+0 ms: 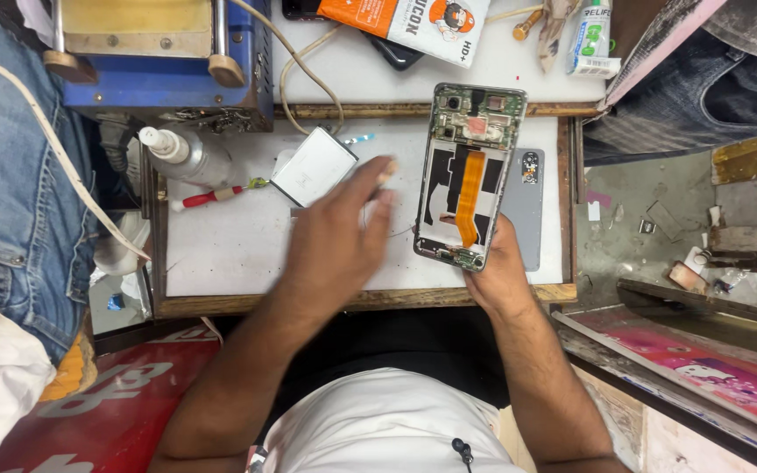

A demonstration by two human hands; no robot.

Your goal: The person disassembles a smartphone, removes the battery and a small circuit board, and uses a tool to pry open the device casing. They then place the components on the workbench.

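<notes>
My right hand (499,271) grips the lower end of an opened phone (470,175), held upright with its back off. An orange flex cable and circuit boards show inside it. My left hand (339,236) hovers blurred over the white work board (221,250), fingers stretched toward the phone's left edge; whether it pinches something small I cannot tell. A white battery (313,166) lies just beyond my left hand. A grey back cover (527,206) lies flat behind the phone.
A squeeze bottle (181,153) and a red-handled screwdriver (212,195) lie at the board's left. A blue machine (159,61) stands at the back left. An orange-and-white packet (413,22) and a small tube (590,35) sit on the back shelf. A person in jeans (2,175) stands left.
</notes>
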